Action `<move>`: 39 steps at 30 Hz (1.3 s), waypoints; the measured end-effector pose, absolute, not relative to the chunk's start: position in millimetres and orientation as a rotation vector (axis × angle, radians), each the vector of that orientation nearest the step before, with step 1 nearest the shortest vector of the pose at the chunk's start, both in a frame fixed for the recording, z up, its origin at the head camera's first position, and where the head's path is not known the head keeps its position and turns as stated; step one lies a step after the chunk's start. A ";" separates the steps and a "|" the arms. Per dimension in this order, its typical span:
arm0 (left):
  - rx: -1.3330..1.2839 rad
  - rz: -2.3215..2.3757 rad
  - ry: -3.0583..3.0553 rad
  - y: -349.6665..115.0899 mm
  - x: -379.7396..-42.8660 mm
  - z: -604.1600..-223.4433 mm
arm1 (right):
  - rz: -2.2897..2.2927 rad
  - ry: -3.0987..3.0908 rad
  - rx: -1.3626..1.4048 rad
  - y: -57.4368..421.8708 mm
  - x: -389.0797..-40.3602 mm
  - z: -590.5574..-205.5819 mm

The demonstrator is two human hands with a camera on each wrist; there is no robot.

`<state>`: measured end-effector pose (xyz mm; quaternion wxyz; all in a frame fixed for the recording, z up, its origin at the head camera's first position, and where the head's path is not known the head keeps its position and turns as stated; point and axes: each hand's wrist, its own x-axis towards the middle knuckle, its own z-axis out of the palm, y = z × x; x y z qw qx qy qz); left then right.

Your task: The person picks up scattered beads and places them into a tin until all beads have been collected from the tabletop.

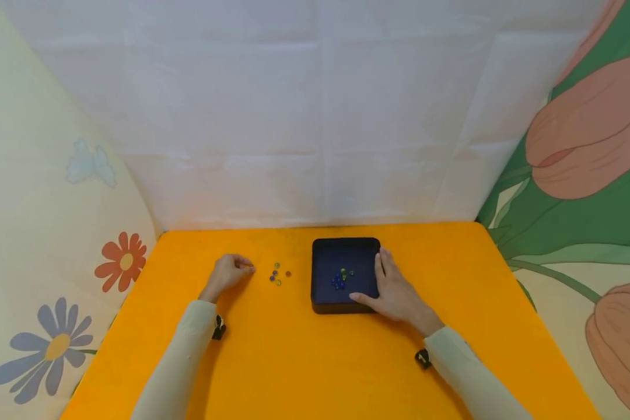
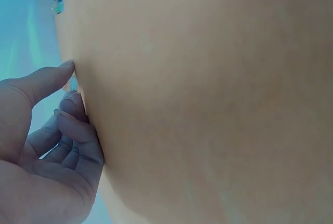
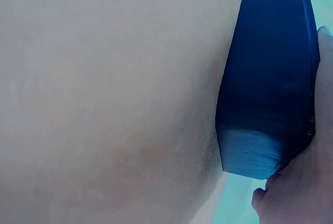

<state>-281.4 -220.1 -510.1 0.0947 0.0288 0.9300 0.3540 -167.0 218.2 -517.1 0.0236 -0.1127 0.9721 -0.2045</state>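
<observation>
Head view: loose marbles (image 1: 275, 273) lie near the left fingers (image 1: 247, 269).

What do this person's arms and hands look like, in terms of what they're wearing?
Both arms wear plain, pale long sleeves: the left sleeve and the right sleeve. The left hand and right hand have no gloves. By each cuff sits a small black device with a pale marking, too small to read.
</observation>
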 end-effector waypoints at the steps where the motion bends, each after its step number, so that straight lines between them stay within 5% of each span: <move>1: 0.085 1.047 2.761 -220.4 -281.7 -510.2 | -0.637 3.004 -0.350 218.1 -166.8 -516.8; 39: 0.114 1.035 2.733 -217.7 -287.3 -507.0 | -0.649 3.004 -0.356 217.7 -166.0 -518.0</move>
